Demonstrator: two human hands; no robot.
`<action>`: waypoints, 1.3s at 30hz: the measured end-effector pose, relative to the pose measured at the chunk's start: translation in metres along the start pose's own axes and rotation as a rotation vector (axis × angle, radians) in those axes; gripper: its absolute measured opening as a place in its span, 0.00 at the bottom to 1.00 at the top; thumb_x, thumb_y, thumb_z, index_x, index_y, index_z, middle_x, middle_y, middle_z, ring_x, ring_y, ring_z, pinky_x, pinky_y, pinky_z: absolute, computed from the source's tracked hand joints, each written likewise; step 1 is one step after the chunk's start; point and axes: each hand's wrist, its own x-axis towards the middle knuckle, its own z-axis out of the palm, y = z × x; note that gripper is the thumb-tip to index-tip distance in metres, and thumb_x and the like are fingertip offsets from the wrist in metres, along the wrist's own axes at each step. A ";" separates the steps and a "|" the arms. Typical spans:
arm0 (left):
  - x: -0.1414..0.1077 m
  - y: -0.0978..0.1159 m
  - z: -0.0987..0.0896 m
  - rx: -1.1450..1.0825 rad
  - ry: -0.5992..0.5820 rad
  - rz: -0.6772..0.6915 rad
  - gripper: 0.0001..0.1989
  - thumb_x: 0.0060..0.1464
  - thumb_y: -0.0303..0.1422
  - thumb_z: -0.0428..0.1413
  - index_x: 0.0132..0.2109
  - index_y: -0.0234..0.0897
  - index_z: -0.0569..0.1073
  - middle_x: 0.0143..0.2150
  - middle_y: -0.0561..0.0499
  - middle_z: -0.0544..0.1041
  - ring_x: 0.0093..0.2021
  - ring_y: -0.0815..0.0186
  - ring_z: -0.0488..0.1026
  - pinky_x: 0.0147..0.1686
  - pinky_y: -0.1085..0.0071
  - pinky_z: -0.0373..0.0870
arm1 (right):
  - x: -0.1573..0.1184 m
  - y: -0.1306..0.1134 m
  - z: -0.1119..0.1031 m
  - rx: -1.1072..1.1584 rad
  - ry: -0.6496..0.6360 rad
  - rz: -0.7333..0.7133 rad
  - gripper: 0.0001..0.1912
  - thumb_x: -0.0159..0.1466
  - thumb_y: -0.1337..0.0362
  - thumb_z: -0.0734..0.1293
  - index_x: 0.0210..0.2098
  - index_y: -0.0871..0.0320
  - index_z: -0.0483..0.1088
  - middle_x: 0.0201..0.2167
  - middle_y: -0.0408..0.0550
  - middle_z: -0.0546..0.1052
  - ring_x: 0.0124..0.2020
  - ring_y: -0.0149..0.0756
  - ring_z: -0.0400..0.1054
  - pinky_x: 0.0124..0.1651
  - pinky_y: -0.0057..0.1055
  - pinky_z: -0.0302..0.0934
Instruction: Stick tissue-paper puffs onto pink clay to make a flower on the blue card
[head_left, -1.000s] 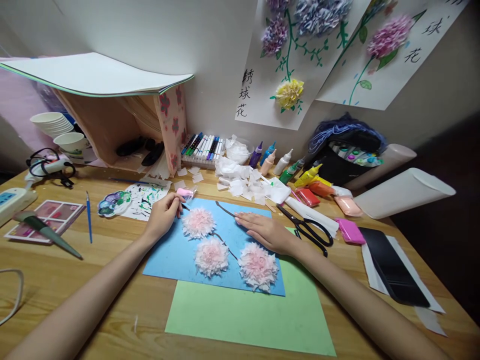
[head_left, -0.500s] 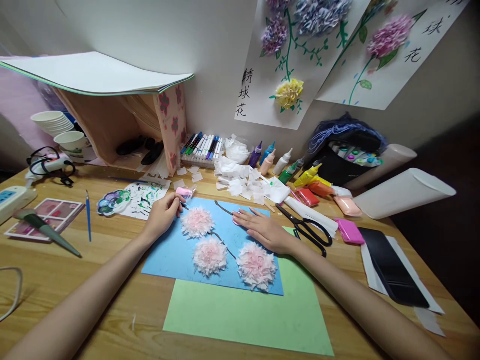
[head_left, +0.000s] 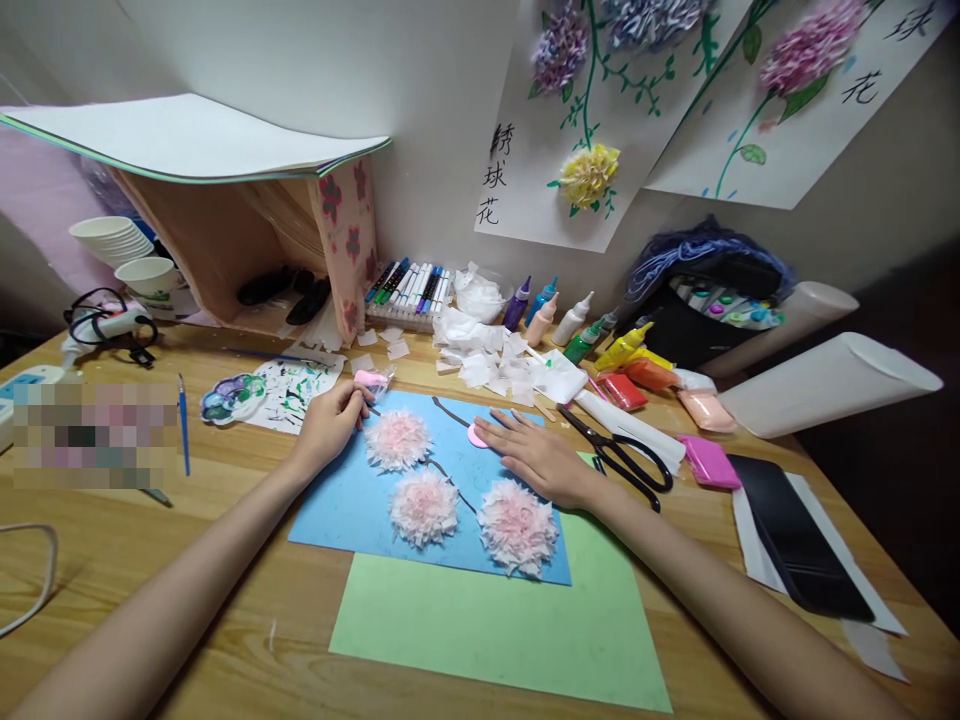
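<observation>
A blue sheet (head_left: 337, 510) lies partly over a green sheet (head_left: 495, 640). Several fluffy pale pink paper flowers, such as the lower right one (head_left: 517, 527), sit on the blue sheet with dark brown stem lines. My left hand (head_left: 334, 425) is at the sheet's upper left corner, its fingers pinched around something I cannot make out, near the end of a dark line. My right hand (head_left: 536, 455) lies flat with fingers spread on the upper right of the sheet. A flat pink disc (head_left: 477, 436) shows beside its fingertips, partly covered by them.
Black scissors (head_left: 622, 455) lie right of the right hand. White paper squares (head_left: 487, 365), paint bottles (head_left: 574, 320) and markers (head_left: 409, 288) stand behind. A phone (head_left: 802, 535) is at the right, a blue brush (head_left: 184, 425) at the left.
The right hand's fingertips have shifted slightly, and more of the pink disc shows. The left hand stays at the sheet's corner. The whole view has moved a little.
</observation>
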 end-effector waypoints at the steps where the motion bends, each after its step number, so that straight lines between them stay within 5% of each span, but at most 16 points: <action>1: 0.000 0.000 0.000 0.004 -0.001 0.003 0.11 0.55 0.36 0.46 0.34 0.37 0.71 0.24 0.55 0.71 0.22 0.69 0.68 0.27 0.73 0.64 | -0.001 0.001 0.000 0.009 -0.005 -0.005 0.26 0.70 0.57 0.51 0.66 0.48 0.43 0.67 0.42 0.49 0.68 0.42 0.37 0.66 0.52 0.39; 5: 0.000 -0.001 0.000 0.010 -0.005 0.015 0.11 0.54 0.36 0.46 0.34 0.37 0.71 0.24 0.55 0.72 0.23 0.69 0.69 0.28 0.73 0.63 | -0.003 0.005 0.002 0.065 0.042 -0.014 0.31 0.69 0.53 0.50 0.67 0.50 0.33 0.69 0.43 0.41 0.69 0.41 0.34 0.68 0.49 0.36; 15: 0.001 -0.002 0.000 0.027 -0.015 0.002 0.12 0.56 0.36 0.45 0.35 0.37 0.70 0.25 0.55 0.71 0.23 0.68 0.68 0.29 0.73 0.63 | 0.005 -0.001 -0.003 0.075 0.011 0.017 0.23 0.71 0.57 0.48 0.64 0.47 0.53 0.65 0.37 0.57 0.69 0.41 0.36 0.67 0.50 0.39; 18: 0.001 -0.003 -0.001 0.033 -0.023 -0.006 0.12 0.56 0.36 0.45 0.35 0.37 0.70 0.25 0.55 0.71 0.23 0.68 0.68 0.29 0.73 0.63 | 0.005 0.000 -0.001 0.080 0.045 0.004 0.24 0.70 0.55 0.49 0.65 0.46 0.48 0.65 0.38 0.55 0.68 0.40 0.38 0.67 0.48 0.40; 21: 0.001 -0.003 -0.002 0.048 -0.023 -0.001 0.12 0.56 0.36 0.45 0.35 0.37 0.70 0.25 0.55 0.71 0.23 0.69 0.68 0.30 0.73 0.63 | 0.006 0.002 0.001 0.069 0.063 0.008 0.28 0.69 0.52 0.49 0.67 0.48 0.42 0.69 0.42 0.43 0.69 0.41 0.37 0.67 0.47 0.40; 24: 0.001 -0.003 -0.002 0.044 -0.023 0.000 0.12 0.56 0.36 0.45 0.35 0.37 0.70 0.25 0.55 0.71 0.23 0.69 0.69 0.30 0.72 0.63 | 0.009 0.002 0.003 -0.001 0.049 0.058 0.28 0.69 0.50 0.50 0.66 0.49 0.47 0.69 0.45 0.36 0.69 0.45 0.36 0.66 0.49 0.39; 39: 0.002 -0.002 -0.001 0.058 -0.017 -0.011 0.13 0.56 0.37 0.45 0.35 0.37 0.71 0.25 0.55 0.71 0.23 0.69 0.68 0.29 0.72 0.63 | 0.009 0.005 0.005 -0.066 0.111 0.113 0.26 0.69 0.52 0.50 0.66 0.46 0.47 0.69 0.44 0.44 0.68 0.44 0.38 0.65 0.51 0.43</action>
